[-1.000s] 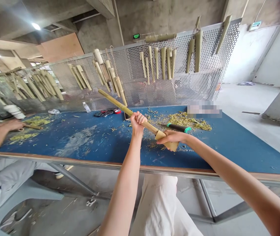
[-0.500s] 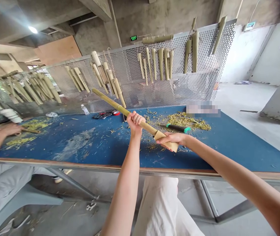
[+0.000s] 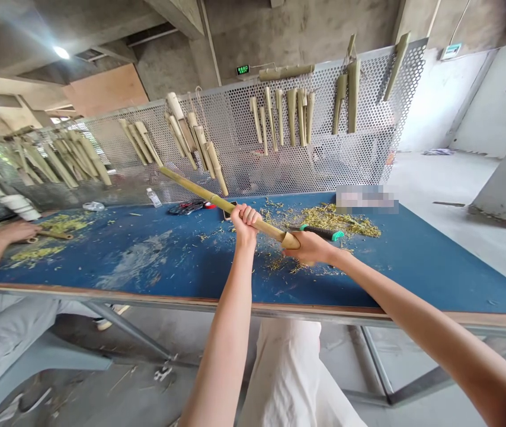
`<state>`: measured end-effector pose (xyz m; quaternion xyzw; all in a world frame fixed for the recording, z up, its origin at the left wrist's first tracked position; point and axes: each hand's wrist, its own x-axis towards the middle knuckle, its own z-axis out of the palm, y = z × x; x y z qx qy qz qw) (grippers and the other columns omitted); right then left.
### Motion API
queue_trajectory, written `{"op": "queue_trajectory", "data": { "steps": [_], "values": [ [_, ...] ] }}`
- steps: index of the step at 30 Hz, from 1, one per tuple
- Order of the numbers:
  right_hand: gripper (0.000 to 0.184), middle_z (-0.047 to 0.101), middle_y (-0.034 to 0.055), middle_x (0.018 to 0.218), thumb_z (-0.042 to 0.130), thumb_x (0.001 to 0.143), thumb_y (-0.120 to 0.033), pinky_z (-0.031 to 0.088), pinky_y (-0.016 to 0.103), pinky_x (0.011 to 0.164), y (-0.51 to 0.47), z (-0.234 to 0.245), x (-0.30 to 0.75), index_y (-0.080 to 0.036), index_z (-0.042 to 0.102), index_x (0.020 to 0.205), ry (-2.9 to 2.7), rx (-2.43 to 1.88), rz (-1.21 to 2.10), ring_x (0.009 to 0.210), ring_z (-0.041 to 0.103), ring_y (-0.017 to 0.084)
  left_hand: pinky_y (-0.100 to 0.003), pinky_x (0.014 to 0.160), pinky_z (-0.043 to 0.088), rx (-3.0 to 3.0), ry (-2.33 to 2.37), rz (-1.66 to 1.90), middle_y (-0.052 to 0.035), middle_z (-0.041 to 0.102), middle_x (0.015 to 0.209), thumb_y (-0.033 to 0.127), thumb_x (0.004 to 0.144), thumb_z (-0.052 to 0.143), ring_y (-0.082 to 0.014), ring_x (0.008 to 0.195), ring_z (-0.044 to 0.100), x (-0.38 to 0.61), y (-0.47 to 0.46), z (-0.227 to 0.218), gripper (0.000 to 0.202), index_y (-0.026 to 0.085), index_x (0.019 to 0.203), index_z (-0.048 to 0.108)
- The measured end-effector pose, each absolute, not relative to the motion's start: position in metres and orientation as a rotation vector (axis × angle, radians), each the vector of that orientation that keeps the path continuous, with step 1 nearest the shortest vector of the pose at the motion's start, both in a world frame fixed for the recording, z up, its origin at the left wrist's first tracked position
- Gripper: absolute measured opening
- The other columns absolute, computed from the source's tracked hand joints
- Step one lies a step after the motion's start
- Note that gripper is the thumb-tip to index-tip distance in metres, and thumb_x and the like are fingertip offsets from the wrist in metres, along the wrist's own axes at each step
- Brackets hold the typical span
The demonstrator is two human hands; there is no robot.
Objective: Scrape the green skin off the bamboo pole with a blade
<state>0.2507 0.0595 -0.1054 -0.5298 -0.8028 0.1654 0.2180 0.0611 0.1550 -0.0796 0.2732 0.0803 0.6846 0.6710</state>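
Apparently mid-work, the bamboo pole (image 3: 193, 187) is held slantwise above the surface (image 3: 395, 279), its far tip up and to the left, its near end down by the right. The left hand (image 3: 245, 219) is closed around it partway along; the right hand (image 3: 313, 247) grips a wider pale section (image 3: 289, 240) at the near end, though whether that is a separate piece cannot be told.

As for progress, the pole is paler between the hands and greener toward the tip, so I would judge its finish uneven, with the greener length perhaps left. The loose shavings (image 3: 355, 220) suggest cutting or scraping done here, but not on which piece.

Just behind the right hand lies a tool with a black-and-green handle (image 3: 324, 232), the nearest thing to knock. The front edge runs below both hands, toward the lap. A perforated panel (image 3: 244, 163) hung with bamboo pieces (image 3: 295, 117) bounds the back, limiting the tip's swing; the broadest room seems to be leftward, before a co-worker's hand (image 3: 15, 230).
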Motion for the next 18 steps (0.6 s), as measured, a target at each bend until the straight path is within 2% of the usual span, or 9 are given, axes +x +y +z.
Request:
{"op": "queue_trajectory", "data": {
  "steps": [5,9,11,13,16,18],
  "values": [
    [0.039,0.069,0.0089,0.085,0.06,0.093,-0.05,0.04,0.03,0.064,0.054,-0.096,0.247,-0.02,0.06,0.118,-2.245,-1.625,0.073,0.078,0.067,0.025,-0.015,0.037,0.026,0.576,0.172,1.6,0.0097,0.01,0.043,0.013,0.084,0.058,-0.0022,0.032,0.016,0.059,0.16,-0.086,0.06,0.021,0.059,0.005],
    [0.045,0.068,0.0115,0.082,0.053,0.097,-0.049,0.037,0.031,0.063,0.051,-0.091,0.247,-0.016,0.058,0.128,-2.28,-1.642,-0.049,0.078,0.068,0.028,-0.014,0.037,0.027,0.528,0.179,1.619,0.009,0.013,0.041,0.013,0.085,0.054,-0.0019,0.033,0.017,0.059,0.157,-0.085,0.057,0.02,0.058,0.005],
    [0.041,0.068,0.011,0.083,0.056,0.096,-0.047,0.037,0.03,0.063,0.052,-0.092,0.248,-0.016,0.06,0.122,-2.267,-1.633,-0.018,0.077,0.067,0.026,-0.014,0.037,0.028,0.491,0.21,1.614,0.0088,0.015,0.04,0.013,0.087,0.052,-0.0017,0.032,0.018,0.059,0.156,-0.084,0.054,0.02,0.058,0.007],
    [0.035,0.067,0.0096,0.081,0.061,0.093,-0.049,0.037,0.03,0.062,0.053,-0.093,0.25,-0.017,0.064,0.106,-2.248,-1.603,0.102,0.073,0.064,0.023,-0.014,0.037,0.028,0.479,0.233,1.597,0.0091,0.016,0.04,0.013,0.087,0.052,-0.0016,0.032,0.018,0.06,0.156,-0.085,0.053,0.02,0.058,0.008],
    [0.035,0.065,0.0061,0.073,0.067,0.087,-0.052,0.038,0.029,0.058,0.055,-0.096,0.253,-0.019,0.059,0.078,-2.248,-1.495,0.484,0.064,0.058,0.017,-0.015,0.036,0.026,0.522,0.203,1.545,0.01,0.013,0.042,0.011,0.084,0.056,-0.002,0.032,0.018,0.061,0.156,-0.086,0.054,0.021,0.059,0.008],
    [0.037,0.063,0.0043,0.068,0.067,0.085,-0.051,0.042,0.027,0.055,0.056,-0.097,0.254,-0.019,0.056,0.069,-2.239,-1.411,0.817,0.059,0.056,0.014,-0.015,0.035,0.025,0.557,0.174,1.504,0.0102,0.013,0.042,0.01,0.083,0.056,-0.0024,0.032,0.017,0.062,0.155,-0.086,0.054,0.021,0.06,0.009]
  ]
}}
